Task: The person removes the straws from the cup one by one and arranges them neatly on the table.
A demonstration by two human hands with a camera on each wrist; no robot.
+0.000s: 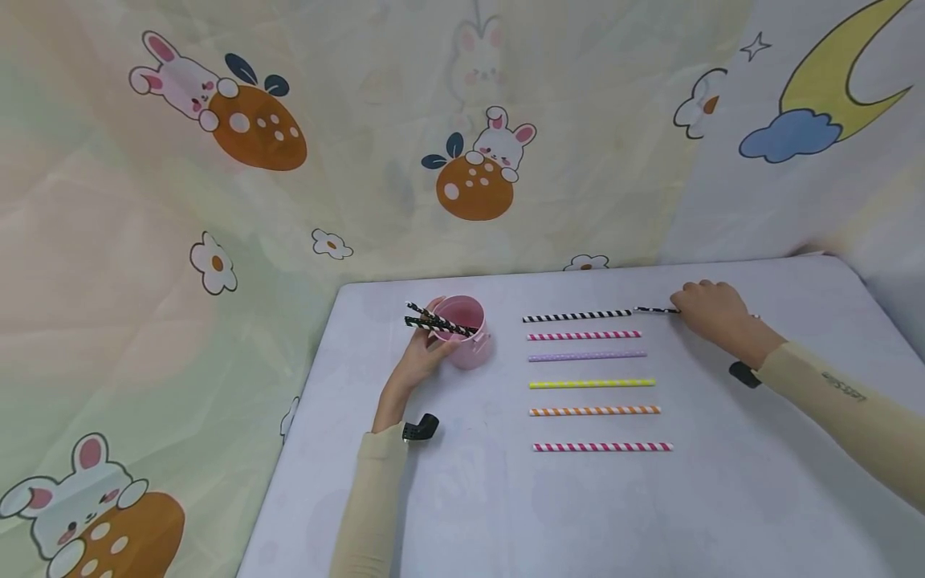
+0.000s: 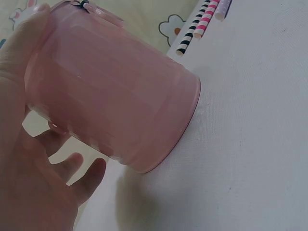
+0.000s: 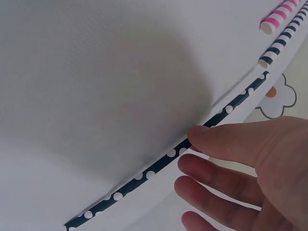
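On the left of the head view, my left hand (image 1: 417, 360) grips a pink cup (image 1: 473, 355), which leans over in the left wrist view with its base toward the table. Several black patterned straws (image 1: 433, 323) stick out of the cup's mouth. At the back right, my right hand (image 1: 715, 315) pinches a black straw with white dots (image 3: 127, 186) between thumb and forefinger. That straw lies along the table, in line with a black-and-white striped straw (image 1: 576, 316), their ends close together. The other right fingers hang loosely beside it.
Below the black striped straw lie a pink striped straw (image 1: 584, 335), a purple straw (image 1: 587, 356), a yellow one (image 1: 592, 384), an orange striped one (image 1: 595, 411) and a red-pink striped one (image 1: 603, 447), roughly parallel. A printed cloth (image 1: 390, 193) hangs behind the white table (image 1: 477, 498).
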